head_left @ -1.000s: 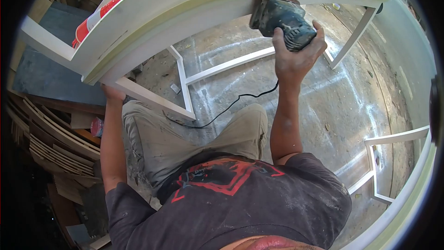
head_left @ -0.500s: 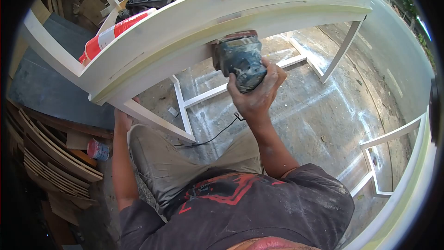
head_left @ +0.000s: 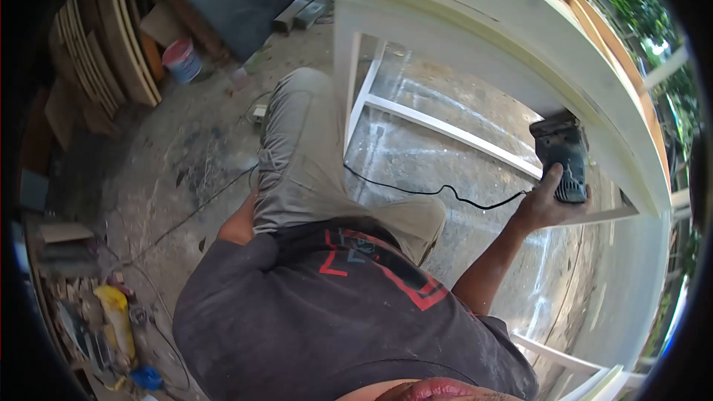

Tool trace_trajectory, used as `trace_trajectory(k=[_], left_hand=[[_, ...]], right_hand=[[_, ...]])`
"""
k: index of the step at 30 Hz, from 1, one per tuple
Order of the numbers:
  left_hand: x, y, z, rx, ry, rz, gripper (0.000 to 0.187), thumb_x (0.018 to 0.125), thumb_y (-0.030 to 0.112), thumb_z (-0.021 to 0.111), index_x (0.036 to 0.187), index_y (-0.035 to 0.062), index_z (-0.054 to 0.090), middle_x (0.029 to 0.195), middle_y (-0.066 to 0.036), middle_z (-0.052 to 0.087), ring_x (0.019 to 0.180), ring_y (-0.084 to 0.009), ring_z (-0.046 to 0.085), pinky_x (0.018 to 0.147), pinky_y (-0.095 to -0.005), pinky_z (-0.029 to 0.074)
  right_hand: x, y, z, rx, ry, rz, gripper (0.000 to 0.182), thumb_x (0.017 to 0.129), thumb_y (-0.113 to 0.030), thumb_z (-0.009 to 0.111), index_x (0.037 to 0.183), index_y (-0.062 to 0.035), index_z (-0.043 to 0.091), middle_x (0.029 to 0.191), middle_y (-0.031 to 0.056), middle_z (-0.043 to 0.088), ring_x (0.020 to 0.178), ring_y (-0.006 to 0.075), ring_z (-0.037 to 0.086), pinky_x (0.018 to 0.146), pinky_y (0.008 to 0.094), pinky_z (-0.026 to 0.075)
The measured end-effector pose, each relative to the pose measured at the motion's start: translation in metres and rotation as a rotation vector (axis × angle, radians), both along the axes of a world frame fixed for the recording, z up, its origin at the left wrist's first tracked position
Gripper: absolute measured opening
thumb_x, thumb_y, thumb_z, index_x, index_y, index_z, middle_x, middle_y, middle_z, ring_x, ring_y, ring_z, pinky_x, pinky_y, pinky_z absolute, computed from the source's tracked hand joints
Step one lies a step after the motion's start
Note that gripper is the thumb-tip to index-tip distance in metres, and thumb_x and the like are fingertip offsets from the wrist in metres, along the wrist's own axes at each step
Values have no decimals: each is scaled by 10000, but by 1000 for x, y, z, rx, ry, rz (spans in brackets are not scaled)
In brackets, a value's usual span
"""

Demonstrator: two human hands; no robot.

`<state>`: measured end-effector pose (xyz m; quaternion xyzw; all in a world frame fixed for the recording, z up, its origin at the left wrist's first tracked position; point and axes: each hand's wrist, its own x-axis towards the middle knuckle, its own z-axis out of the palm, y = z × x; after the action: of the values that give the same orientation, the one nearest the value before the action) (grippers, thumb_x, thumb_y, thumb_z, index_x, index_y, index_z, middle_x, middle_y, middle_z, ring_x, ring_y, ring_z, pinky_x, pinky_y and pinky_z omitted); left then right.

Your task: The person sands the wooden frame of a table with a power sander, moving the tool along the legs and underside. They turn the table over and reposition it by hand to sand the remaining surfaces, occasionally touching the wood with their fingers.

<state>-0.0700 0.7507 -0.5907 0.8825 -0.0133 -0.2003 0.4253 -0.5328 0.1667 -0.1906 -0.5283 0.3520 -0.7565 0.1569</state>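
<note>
My right hand (head_left: 548, 206) grips a dusty dark electric sander (head_left: 562, 157), fingers wrapped round its body. The sander's pad end is up against the front panel of a white-painted wooden frame (head_left: 453, 26), near its right end. A black cord (head_left: 445, 189) runs from the sander across to my legs. My left forearm (head_left: 239, 223) goes down behind my thigh, which hides the left hand.
A red-and-blue paint can (head_left: 181, 59) stands by curved wooden strips (head_left: 111, 30) at the upper left. Tools and a yellow bag (head_left: 115, 319) lie at the lower left. A white rail (head_left: 453, 134) crosses low beneath the frame.
My view has swung left, so the frame appears farther right. The sander has shifted toward the panel's right end, still in my right hand. My left hand has dropped from the frame's leg out of sight.
</note>
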Motion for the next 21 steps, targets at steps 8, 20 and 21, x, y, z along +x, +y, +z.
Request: trace_trajectory(k=[8,20,21], left_hand=[[-93,52,-100,545,-40,-512,395,1006,359,563,1177,29,698,1103,-205,714,1067,-383,678,923,-477,539],[40,36,-79,1043,-278,-1278,590,929,498,615,1381,121,661,1452,-164,607,1318,-365,582,1060,-500,475],[48,21,-67,1081,-252,-1302,584,921,492,626,1373,124,667,1437,-166,616,1301,-363,595,1047,-493,485]], right_hand=[[33,19,7,-26,99,-67,799,818,-145,856,1413,44,358,1291,229,450,1148,326,604,961,385,583],[-38,-31,-5,76,-43,-107,670,903,-79,781,1390,21,330,1232,189,507,1048,220,615,889,327,560],[-39,-30,-7,31,-22,-123,682,894,-76,789,1388,23,329,1232,188,501,1049,224,617,892,329,564]])
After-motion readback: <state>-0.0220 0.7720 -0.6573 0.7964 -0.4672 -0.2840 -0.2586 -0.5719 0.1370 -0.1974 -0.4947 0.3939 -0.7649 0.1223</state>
